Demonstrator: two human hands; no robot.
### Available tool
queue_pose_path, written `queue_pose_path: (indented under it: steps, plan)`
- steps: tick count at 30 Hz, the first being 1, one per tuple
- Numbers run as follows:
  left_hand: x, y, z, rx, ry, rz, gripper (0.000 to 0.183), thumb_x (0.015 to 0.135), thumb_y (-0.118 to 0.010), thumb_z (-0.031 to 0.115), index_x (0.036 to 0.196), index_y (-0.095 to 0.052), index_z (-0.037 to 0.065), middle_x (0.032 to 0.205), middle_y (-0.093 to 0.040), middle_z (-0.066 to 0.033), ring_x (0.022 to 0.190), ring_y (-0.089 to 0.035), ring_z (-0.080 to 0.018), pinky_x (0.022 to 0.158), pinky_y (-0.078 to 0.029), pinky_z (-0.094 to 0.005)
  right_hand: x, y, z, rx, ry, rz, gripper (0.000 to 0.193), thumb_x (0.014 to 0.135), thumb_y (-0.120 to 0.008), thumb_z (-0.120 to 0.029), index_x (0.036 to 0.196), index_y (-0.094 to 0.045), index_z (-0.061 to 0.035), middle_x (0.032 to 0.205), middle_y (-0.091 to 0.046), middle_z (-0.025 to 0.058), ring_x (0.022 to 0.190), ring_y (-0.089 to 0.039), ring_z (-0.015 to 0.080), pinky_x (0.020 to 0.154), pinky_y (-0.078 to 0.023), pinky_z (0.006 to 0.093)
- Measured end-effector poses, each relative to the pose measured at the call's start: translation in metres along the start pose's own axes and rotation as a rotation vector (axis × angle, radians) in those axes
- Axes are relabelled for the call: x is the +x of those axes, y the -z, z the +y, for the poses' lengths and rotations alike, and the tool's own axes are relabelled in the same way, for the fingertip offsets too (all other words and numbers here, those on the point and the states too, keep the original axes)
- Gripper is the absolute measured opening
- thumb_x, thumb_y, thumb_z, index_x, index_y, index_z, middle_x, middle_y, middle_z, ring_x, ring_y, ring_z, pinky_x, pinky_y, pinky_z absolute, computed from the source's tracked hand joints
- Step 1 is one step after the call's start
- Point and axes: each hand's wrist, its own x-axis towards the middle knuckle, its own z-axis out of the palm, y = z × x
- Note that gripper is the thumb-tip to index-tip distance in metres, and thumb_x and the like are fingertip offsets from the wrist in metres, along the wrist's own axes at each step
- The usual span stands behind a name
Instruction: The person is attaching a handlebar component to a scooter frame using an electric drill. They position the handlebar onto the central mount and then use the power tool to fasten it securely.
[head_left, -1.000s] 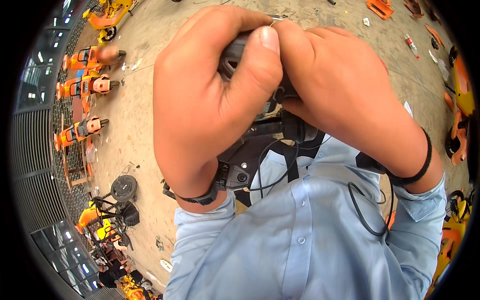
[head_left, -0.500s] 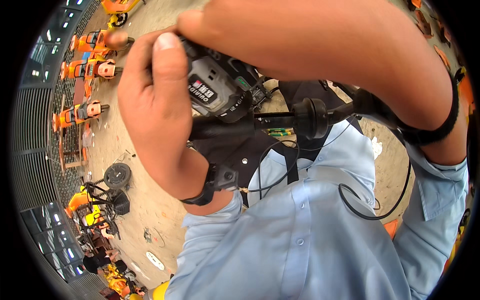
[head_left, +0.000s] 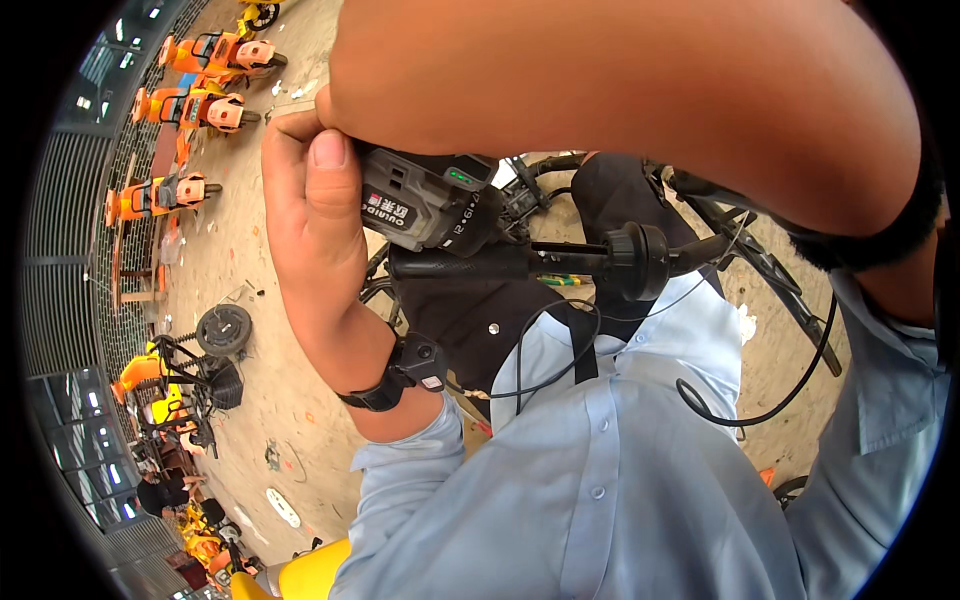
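A grey and black cordless drill (head_left: 405, 205) with a numbered collar and a small green light is tilted over a black handlebar grip (head_left: 460, 263). My left hand (head_left: 315, 200) is closed at the drill's rear end, thumb pointing up along its side. From the right, my right forearm crosses above the drill. My right hand (head_left: 370, 80) bends down beside the left one, its fingers hidden behind the arm and drill. The collar end of the drill is close to a clamp with a lever (head_left: 520, 195) on the handlebar. A black flanged collar (head_left: 637, 260) sits further along the bar.
Black cable (head_left: 765, 437) loops across my light blue shirt. Orange scooters (head_left: 205, 108) are lined up at the far left by a slatted wall. A stripped frame with a wheel (head_left: 223, 330) lies on the concrete floor. Something yellow (head_left: 315, 570) is at the bottom edge.
The drill and my left hand have shifted slightly down. My right forearm has moved left and now hides more of the drill's top. More of the handlebar grip shows.
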Motion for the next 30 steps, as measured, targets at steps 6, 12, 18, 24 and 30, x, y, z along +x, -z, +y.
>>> queue_pose_path:
  steps: [6, 12, 18, 24, 30]
  plan:
    - [-0.004, -0.005, -0.002, 0.012, 0.034, 0.142, 0.042, 0.105, -0.053, 0.041, 0.111, -0.055, 0.000, 0.098, -0.057, -0.0015, 0.089, -0.046, -0.0075, 0.082, -0.037, -0.0237, 0.009, -0.001, -0.003, 0.019, 0.027, -0.016, 0.027, 0.085, -0.063, -0.017, 0.103, -0.056, 0.0021, 0.080, -0.068, 0.0156, 0.069, -0.067, 0.0298, 0.060, -0.052, 0.0388]
    - [-0.005, -0.010, -0.013, 0.020, 0.034, 0.143, 0.041, 0.106, -0.045, 0.042, 0.110, -0.056, 0.003, 0.102, -0.058, -0.0039, 0.096, -0.051, -0.0117, 0.091, -0.039, -0.0281, -0.003, 0.000, 0.004, 0.035, -0.013, -0.005, 0.028, 0.085, -0.064, -0.018, 0.103, -0.056, 0.0018, 0.081, -0.068, 0.0150, 0.069, -0.066, 0.0289, 0.059, -0.051, 0.0382]
    - [-0.016, -0.015, -0.004, 0.009, 0.073, 0.310, 0.039, 0.105, -0.049, 0.039, 0.106, -0.053, 0.000, 0.093, -0.055, -0.0016, 0.084, -0.045, -0.0064, 0.076, -0.037, -0.0240, -0.002, 0.002, -0.002, 0.049, 0.047, 0.026, 0.029, 0.085, -0.065, -0.018, 0.104, -0.057, 0.0015, 0.081, -0.068, 0.0144, 0.068, -0.065, 0.0280, 0.058, -0.051, 0.0377]
    - [-0.018, -0.023, -0.013, -0.052, 0.073, 0.339, 0.037, 0.106, -0.046, 0.038, 0.105, -0.053, 0.001, 0.092, -0.053, -0.0008, 0.086, -0.047, -0.0073, 0.079, -0.040, -0.0247, -0.013, 0.005, -0.001, 0.056, 0.006, 0.023, 0.030, 0.085, -0.066, -0.019, 0.104, -0.057, 0.0012, 0.082, -0.067, 0.0139, 0.068, -0.064, 0.0271, 0.058, -0.050, 0.0371]
    - [-0.023, -0.030, -0.009, -0.080, 0.075, 0.397, 0.038, 0.106, -0.044, 0.037, 0.107, -0.053, 0.001, 0.094, -0.054, -0.0023, 0.088, -0.048, -0.0087, 0.083, -0.042, -0.0258, -0.011, 0.002, -0.001, 0.071, 0.015, 0.026, 0.031, 0.084, -0.067, -0.020, 0.105, -0.058, 0.0009, 0.082, -0.067, 0.0133, 0.067, -0.063, 0.0261, 0.057, -0.049, 0.0366]
